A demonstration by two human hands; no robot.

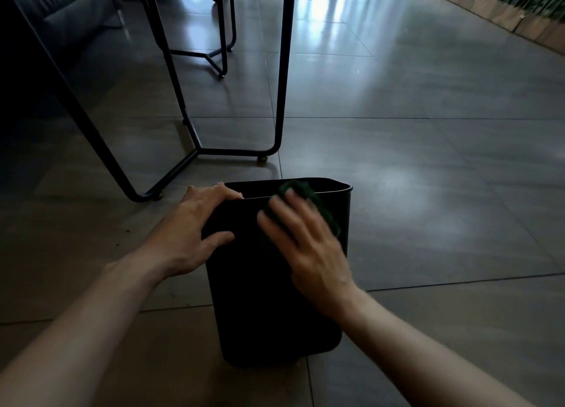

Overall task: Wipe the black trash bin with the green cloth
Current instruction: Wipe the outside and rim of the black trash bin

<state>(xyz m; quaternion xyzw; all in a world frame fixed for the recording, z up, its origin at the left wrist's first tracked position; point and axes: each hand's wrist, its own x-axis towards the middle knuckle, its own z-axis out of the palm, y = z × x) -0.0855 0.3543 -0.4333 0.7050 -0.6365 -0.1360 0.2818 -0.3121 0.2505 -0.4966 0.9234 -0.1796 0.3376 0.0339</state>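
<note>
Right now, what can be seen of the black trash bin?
The black trash bin is a rectangular, smooth, plastic-looking container that narrows toward its base. It stands open-topped on the tiled floor, near a black metal table leg. The left hand grips its near left rim corner; the right hand presses the green cloth against its upper near wall and rim.

One bin (269,299), one cloth (318,205), two hands (195,232) (308,247).

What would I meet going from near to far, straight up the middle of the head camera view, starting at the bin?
Black trash bin standing on the floor, then the green cloth at its top rim under the right hand, then the near black metal frame, then the farther black frame.
</note>
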